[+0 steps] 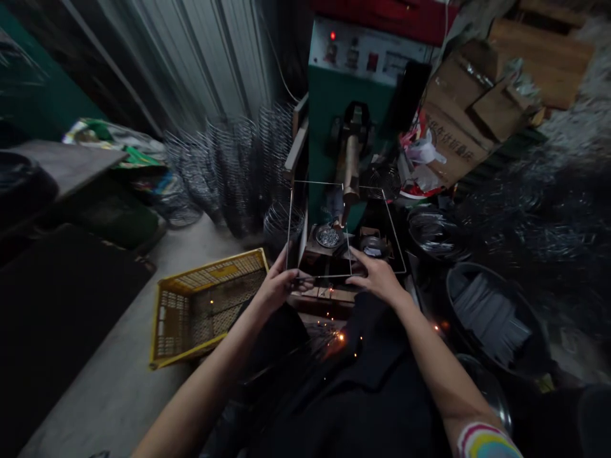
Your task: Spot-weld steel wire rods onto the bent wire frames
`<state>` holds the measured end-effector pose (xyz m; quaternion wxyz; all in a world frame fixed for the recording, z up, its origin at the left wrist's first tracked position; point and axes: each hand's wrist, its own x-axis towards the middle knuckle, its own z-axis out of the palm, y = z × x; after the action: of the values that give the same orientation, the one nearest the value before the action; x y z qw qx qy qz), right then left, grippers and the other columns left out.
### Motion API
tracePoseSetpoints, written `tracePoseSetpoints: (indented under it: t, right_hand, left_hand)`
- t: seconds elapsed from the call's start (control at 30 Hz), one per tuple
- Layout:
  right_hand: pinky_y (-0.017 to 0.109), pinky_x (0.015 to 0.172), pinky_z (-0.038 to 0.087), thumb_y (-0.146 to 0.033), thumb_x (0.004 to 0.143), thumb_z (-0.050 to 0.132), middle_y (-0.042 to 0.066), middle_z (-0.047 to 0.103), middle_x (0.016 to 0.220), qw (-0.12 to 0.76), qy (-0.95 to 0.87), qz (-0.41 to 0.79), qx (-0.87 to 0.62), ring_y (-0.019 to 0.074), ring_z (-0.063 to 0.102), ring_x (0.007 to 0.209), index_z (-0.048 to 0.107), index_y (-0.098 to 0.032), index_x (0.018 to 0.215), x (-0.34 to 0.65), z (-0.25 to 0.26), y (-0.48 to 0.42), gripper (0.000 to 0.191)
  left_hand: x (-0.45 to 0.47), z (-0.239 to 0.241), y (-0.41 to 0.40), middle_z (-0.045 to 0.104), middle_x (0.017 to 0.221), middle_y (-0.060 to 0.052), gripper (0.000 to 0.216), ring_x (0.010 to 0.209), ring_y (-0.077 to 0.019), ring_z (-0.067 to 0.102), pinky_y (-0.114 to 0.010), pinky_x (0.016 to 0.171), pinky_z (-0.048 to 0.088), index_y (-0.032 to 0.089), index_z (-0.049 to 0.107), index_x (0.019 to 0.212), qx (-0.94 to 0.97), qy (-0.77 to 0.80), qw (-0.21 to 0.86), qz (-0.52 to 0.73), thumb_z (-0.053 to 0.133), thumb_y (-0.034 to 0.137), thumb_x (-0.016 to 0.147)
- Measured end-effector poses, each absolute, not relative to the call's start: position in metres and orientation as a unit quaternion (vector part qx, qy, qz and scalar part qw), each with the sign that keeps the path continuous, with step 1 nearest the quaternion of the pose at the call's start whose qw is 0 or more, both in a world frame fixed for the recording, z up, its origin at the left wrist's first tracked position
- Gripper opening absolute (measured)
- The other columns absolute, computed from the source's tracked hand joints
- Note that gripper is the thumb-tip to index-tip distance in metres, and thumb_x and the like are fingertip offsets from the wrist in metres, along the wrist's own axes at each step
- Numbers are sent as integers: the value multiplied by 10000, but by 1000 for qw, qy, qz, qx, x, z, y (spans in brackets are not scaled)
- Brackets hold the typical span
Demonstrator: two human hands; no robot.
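Note:
A thin rectangular wire frame (394, 230) with a wire across its middle is held in front of a green spot welding machine (324, 127). My left hand (282, 280) grips its near left corner. My right hand (377, 275) pinches near the bottom of the middle wire, thumb and index finger around it; the exact contact is too dark to tell. The machine's upper electrode arm (352, 162) reaches down over the frame beside the middle wire. Below it sits a small round dish (329, 236) of shiny metal bits. Orange sparks (340, 337) fly over my lap.
A yellow plastic crate (160, 324) stands on the floor at left. Stacks of wire coils or racks (233, 172) line the metal wall. At right are a tub (451, 286) of grey strips, a basin of metal pieces (432, 232) and a cardboard box (453, 143).

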<state>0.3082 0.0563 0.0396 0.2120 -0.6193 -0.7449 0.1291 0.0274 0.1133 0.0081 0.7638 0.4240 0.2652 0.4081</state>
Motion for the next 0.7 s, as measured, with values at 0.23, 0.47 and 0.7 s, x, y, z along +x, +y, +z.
tracePoseSetpoints:
  t: [0.23,0.47,0.7]
  right_hand:
    - [332,874,509,-426,796,740,77,696,1144,242,-734,72,-630,245,663,1009,570,-236,1327,347,40,145,589]
    - [330,867,503,-402,792,748,68,707,1116,290,-744,62,-599,243,671,975,631,-229,1255,350,33,176,508]
    - [323,869,500,-390,794,746,69,694,1153,302,-741,59,-597,241,670,982,626,-232,1252,351,38,190,499]
  left_hand:
    - [41,14,193,754,803,-89,969,719,-229,734,-233,566,538,222,-86,1530,435,242,749,438,564,112,820]
    - [44,10,214,758,818,-103,976,735,-236,737,-257,580,569,248,-51,1534,430,245,737,461,586,114,807]
    - [44,7,228,757,818,-97,980,737,-237,737,-259,577,573,261,-30,1535,412,233,747,467,598,109,799]
